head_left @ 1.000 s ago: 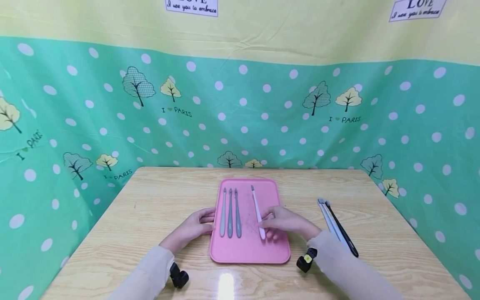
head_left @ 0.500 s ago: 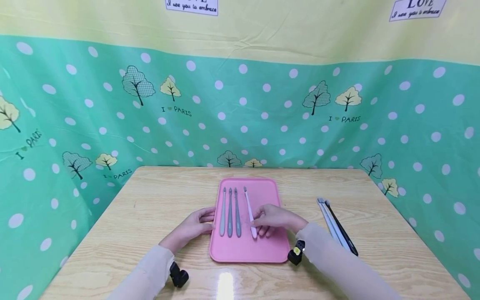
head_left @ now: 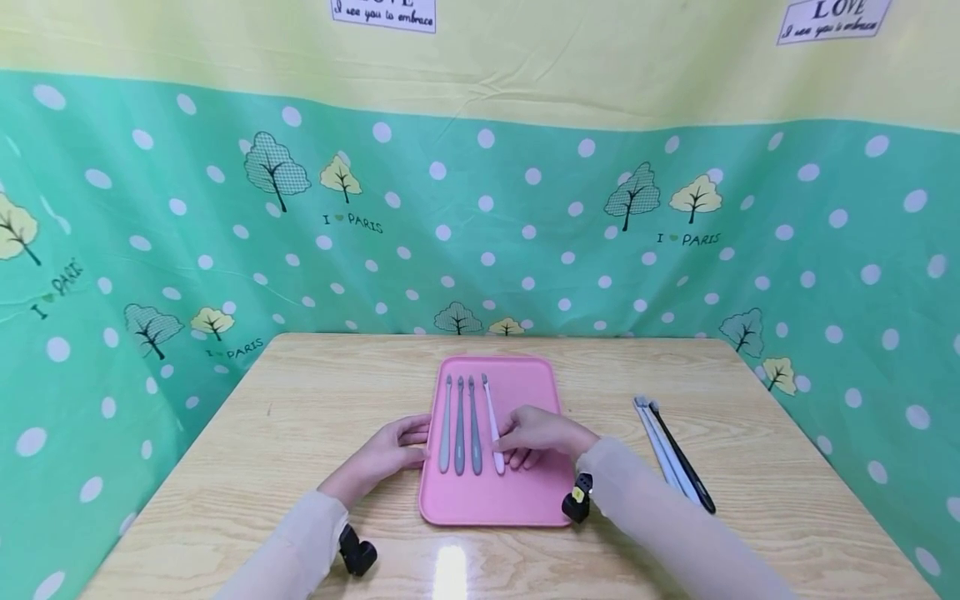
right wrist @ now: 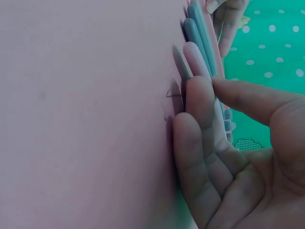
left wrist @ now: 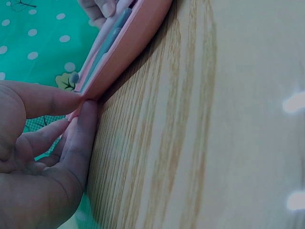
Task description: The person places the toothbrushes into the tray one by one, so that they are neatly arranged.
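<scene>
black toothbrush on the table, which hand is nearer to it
Right. The right hand pinches the pale toothbrush at the pink tray, to the left of the black toothbrush; the left hand holds the tray's edge farthest from it.

A cloth backdrop (head_left: 390,292) hangs beyond the far edge of the pale wood-grain table (head_left: 330,383) and wraps round to left and right. I see it yellow above, green below, with pale dots, little printed trees (head_left: 276,171) and "PARIS" lettering (head_left: 354,223). White glare (head_left: 451,573) shines on the table's near side.
</scene>
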`<state>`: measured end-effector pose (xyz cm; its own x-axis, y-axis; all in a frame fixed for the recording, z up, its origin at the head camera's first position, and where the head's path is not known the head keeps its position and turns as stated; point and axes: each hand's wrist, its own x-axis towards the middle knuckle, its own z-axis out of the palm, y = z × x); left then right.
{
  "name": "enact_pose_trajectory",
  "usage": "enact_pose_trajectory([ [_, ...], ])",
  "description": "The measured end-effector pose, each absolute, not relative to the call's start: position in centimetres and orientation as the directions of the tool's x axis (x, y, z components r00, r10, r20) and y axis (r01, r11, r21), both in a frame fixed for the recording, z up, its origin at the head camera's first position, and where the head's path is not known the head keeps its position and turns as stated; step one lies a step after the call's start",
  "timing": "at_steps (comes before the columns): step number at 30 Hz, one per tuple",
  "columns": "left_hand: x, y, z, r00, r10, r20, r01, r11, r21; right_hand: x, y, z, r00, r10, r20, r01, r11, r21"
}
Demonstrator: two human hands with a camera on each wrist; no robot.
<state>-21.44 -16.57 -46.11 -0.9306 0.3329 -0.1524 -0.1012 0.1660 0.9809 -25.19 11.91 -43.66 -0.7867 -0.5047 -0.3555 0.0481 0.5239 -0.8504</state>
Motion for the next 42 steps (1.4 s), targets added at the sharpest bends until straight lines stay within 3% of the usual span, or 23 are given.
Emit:
enact_pose_trajectory([
  [42,-21.50,-16.57,-46.26,-0.930,0.332,-0.159,-0.113,0.153,0.982,-25.09,11.34,-44.45,-0.821,-0.485,-0.300,0.005,0.520,-0.854],
])
